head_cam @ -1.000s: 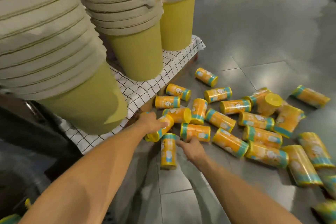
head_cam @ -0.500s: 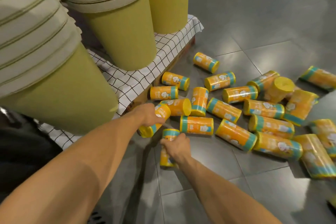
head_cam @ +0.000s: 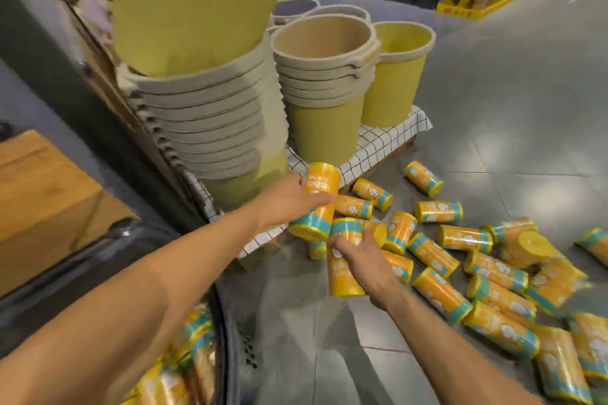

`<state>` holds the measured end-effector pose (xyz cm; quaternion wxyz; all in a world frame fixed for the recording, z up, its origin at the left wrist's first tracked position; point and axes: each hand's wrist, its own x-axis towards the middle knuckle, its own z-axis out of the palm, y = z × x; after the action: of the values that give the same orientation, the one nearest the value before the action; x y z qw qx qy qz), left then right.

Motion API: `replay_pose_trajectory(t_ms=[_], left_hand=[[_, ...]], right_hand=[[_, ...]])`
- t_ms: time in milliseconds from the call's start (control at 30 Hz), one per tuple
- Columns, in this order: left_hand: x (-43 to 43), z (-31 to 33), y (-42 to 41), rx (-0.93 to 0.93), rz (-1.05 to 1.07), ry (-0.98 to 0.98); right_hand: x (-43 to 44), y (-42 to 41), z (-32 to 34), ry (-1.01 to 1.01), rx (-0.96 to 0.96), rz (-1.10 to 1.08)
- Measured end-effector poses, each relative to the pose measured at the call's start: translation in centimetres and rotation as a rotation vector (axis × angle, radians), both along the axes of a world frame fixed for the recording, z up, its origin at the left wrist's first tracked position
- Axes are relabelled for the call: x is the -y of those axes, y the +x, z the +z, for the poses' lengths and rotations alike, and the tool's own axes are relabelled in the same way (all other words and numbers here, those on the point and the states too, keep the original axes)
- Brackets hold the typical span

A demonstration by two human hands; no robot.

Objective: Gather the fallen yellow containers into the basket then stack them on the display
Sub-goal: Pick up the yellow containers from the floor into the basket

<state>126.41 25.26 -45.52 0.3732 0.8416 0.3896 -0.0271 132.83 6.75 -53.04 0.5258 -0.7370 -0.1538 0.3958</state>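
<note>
Many fallen yellow containers (head_cam: 441, 294) lie on their sides across the right of the grey tiled floor (head_cam: 493, 76), near the stacked yellow buckets (head_cam: 204, 122) on a checked cloth. The dark basket (head_cam: 228, 332) sits at the near left with some containers already in it. The left hand (head_cam: 286, 200) has its grip curled round a raised container (head_cam: 317, 200). The right hand (head_cam: 365, 260) has its grip closed round a tilted container (head_cam: 342, 270). Both should probably swing left and let go low over the basket, so that nothing dents or bounces out.
</note>
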Motion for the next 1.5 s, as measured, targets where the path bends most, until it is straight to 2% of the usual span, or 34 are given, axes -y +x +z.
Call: replay_pose_trajectory(t_ms=[67, 200, 367, 433, 533, 767, 900, 1100, 1367, 1500], left_hand=[[-0.1, 3.9, -3.3, 0.089, 0.084, -0.008], [-1.3, 9.5, -11.2, 0.176, 0.319, 0.109], [-3.0, 11.2, -24.6, 0.163, 0.586, 0.189], [-3.2, 10.1, -28.7, 0.142, 0.67, 0.194], [-3.1, 7.2, -36.5, 0.007, 0.808, 0.192], [-0.7, -2.8, -48.9, -0.255, 0.946, 0.078], [-0.4, -6.9, -51.0, -0.335, 0.95, 0.074], [-2.5, -10.1, -49.6, -0.263, 0.955, -0.005], [-2.0, -11.3, -49.0, -0.281, 0.947, -0.048], [-1.9, -9.9, -47.6, -0.347, 0.928, -0.075]], right_hand=[[-1.0, -1.3, 4.1, 0.036, 0.033, 0.083], [-3.6, -5.2, 10.8, 0.054, 0.159, 0.265], [-8.5, -14.2, 14.6, -0.02, 0.298, 0.582], [-9.5, -17.3, 14.0, -0.058, 0.354, 0.654], [-10.5, -23.6, 12.1, -0.156, 0.356, 0.811], [-11.4, -37.2, 6.9, -0.391, 0.345, 1.192], [-10.2, -42.8, 3.1, -0.478, 0.321, 1.276], [-10.4, -44.4, -2.7, -0.518, 0.459, 1.158], [-10.4, -44.2, -2.0, -0.626, 0.541, 1.152], [-11.8, -40.3, -0.1, -0.517, 0.457, 1.272]])
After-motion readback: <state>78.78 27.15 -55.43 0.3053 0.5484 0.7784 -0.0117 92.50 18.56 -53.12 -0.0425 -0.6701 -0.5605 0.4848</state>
